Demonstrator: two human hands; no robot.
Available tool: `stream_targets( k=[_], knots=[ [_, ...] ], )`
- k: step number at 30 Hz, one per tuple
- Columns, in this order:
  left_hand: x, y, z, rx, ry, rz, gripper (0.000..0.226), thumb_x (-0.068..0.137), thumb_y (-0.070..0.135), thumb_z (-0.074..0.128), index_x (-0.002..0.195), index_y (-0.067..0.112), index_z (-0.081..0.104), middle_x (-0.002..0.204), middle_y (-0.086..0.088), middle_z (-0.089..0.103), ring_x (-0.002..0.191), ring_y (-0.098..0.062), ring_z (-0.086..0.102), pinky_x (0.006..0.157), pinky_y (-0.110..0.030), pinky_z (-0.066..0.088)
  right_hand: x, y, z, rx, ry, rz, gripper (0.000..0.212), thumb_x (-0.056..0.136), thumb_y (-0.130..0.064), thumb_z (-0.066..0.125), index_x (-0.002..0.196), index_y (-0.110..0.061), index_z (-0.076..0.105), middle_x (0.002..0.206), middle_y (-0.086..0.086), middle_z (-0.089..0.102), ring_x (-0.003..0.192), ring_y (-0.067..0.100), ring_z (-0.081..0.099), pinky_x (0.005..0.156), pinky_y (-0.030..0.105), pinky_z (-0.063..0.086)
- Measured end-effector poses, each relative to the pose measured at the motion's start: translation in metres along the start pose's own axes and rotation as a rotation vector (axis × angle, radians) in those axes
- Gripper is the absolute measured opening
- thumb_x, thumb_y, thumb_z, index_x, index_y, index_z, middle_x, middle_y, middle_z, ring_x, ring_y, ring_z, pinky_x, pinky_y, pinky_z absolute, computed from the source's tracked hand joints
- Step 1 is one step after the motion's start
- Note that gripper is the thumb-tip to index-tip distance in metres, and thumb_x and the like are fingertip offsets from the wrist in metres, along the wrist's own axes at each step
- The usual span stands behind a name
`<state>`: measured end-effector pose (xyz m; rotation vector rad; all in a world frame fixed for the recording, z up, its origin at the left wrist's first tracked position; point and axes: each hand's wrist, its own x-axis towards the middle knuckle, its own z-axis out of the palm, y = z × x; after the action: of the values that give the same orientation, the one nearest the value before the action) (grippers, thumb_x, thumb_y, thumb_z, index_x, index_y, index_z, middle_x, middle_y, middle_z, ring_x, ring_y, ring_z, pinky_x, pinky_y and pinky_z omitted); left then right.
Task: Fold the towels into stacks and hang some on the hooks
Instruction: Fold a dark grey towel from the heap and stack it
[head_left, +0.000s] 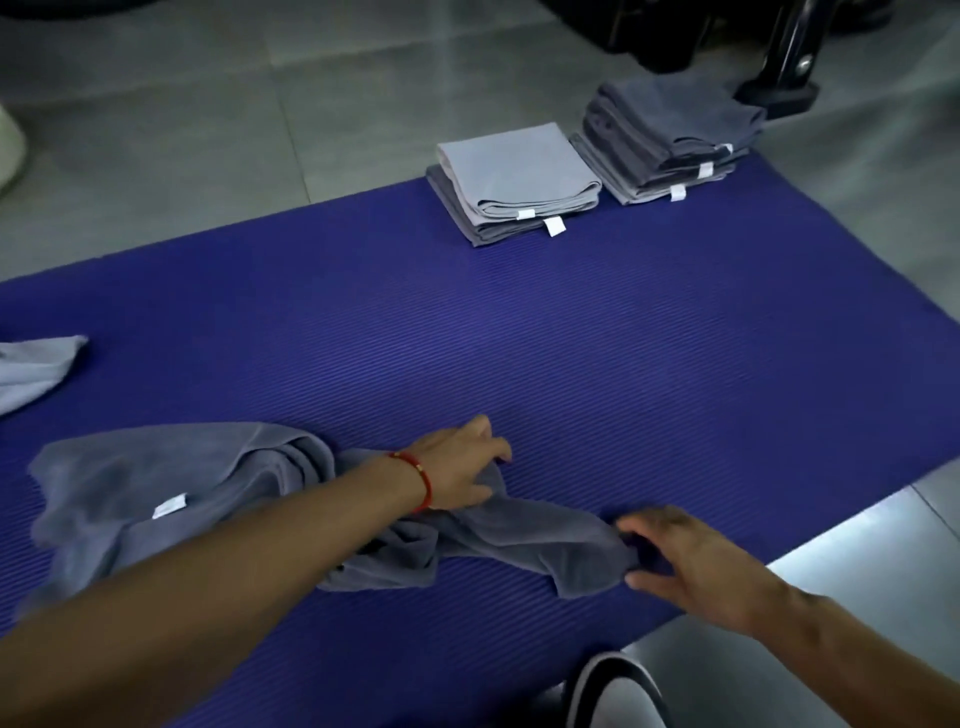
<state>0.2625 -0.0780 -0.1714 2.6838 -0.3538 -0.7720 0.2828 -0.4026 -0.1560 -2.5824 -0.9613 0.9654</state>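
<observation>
Both hands hold grey towel (182, 499): left hand (457, 467) mid-bunch, right hand (685, 566) pinching corner, fingertips partly hidden.

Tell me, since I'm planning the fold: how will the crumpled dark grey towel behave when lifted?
Probably floppy: the dark grey towel lies bunched in soft folds. Likely light, as the right hand pinches one corner. It may drag on the ribbed blue mat.
</observation>
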Motion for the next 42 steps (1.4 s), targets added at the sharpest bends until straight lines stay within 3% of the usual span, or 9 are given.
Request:
stream_targets(
  k=[5,9,13,19,25,29,33,38,42],
  knots=[
    [-0.005,-0.001,0.004,-0.045,0.084,-0.052,0.037,0.105,0.034,0.046,0.141,0.026,0.051,0.128,0.001,0.051,0.121,-0.021,0.050,0.103,-0.040,0.041,0.002,-0.008,0.015,0.070,0.013,-0.014,0.037,0.090,-0.048,0.071,0.115,-0.040,0.044,0.114,-0.019,0.050,0.107,-0.002,0.046,0.088,0.010,0.035],
    [-0.013,-0.010,-0.004,0.084,0.068,-0.045,0.027,0.099,0.037,0.059,0.124,0.026,0.058,0.109,0.006,0.056,0.107,-0.016,0.045,0.090,-0.036,0.045,0.012,-0.005,0.003,0.173,0.131,-0.006,0.018,0.098,-0.039,0.060,0.090,-0.039,0.044,0.087,-0.020,0.056,0.087,0.000,0.053,0.081,0.021,0.043],
    [-0.028,-0.030,-0.033,-0.337,0.362,-0.110,0.014,0.093,0.035,0.064,0.095,0.022,0.061,0.099,0.004,0.058,0.099,-0.018,0.055,0.087,-0.034,0.046,0.027,-0.016,-0.048,0.728,0.372,0.082,0.011,0.101,-0.014,0.059,0.091,-0.011,0.053,0.072,-0.007,0.059,0.062,0.004,0.053,0.064,0.024,0.046],
    [-0.051,-0.041,-0.082,-0.677,0.493,-0.129,0.028,0.096,0.041,0.066,0.082,0.017,0.061,0.073,0.004,0.061,0.065,-0.007,0.054,0.063,-0.030,0.046,0.054,-0.003,-0.097,0.876,0.631,0.207,0.054,0.077,-0.067,0.068,0.089,-0.014,0.066,0.080,0.002,0.075,0.068,0.012,0.068,0.058,0.025,0.056],
    [-0.056,-0.094,-0.043,-0.245,0.142,-0.328,0.036,0.093,0.053,0.063,0.119,0.031,0.054,0.112,0.008,0.060,0.101,-0.014,0.053,0.092,-0.034,0.045,0.082,0.009,-0.054,0.531,0.312,0.380,0.035,0.097,-0.051,0.060,0.087,-0.018,0.064,0.071,0.001,0.071,0.068,0.020,0.071,0.060,0.037,0.060],
    [-0.066,-0.115,-0.016,-0.484,0.396,-0.428,0.034,0.105,0.033,0.050,0.138,0.026,0.054,0.135,-0.001,0.056,0.125,-0.018,0.052,0.107,-0.031,0.038,0.088,0.025,-0.029,0.627,0.477,0.454,0.031,0.094,-0.046,0.066,0.116,-0.026,0.056,0.090,0.001,0.074,0.081,0.021,0.073,0.075,0.048,0.062],
    [-0.060,-0.110,-0.007,-0.605,0.462,-0.628,0.043,0.100,0.038,0.060,0.137,0.017,0.054,0.114,-0.004,0.067,0.108,-0.019,0.061,0.090,-0.025,0.043,0.087,0.015,-0.027,0.846,0.536,0.533,0.045,0.093,-0.029,0.074,0.130,-0.013,0.054,0.094,0.008,0.075,0.080,0.023,0.074,0.070,0.041,0.061],
    [-0.051,-0.105,-0.017,-0.605,0.249,-0.677,0.023,0.086,0.043,0.077,0.091,0.023,0.066,0.087,0.006,0.066,0.084,-0.013,0.064,0.071,-0.025,0.050,0.084,0.002,-0.020,0.814,0.419,0.632,0.028,0.098,-0.033,0.066,0.092,-0.006,0.070,0.079,0.010,0.075,0.075,0.028,0.074,0.081,0.050,0.062],
    [-0.051,-0.105,-0.028,-0.577,0.458,-0.613,0.035,0.086,0.039,0.078,0.074,0.019,0.051,0.072,0.005,0.055,0.068,-0.014,0.051,0.060,-0.027,0.040,0.080,0.006,-0.028,1.138,0.566,0.535,0.026,0.105,-0.026,0.055,0.104,-0.001,0.061,0.097,0.015,0.073,0.087,0.028,0.073,0.077,0.046,0.062]
  ],
)
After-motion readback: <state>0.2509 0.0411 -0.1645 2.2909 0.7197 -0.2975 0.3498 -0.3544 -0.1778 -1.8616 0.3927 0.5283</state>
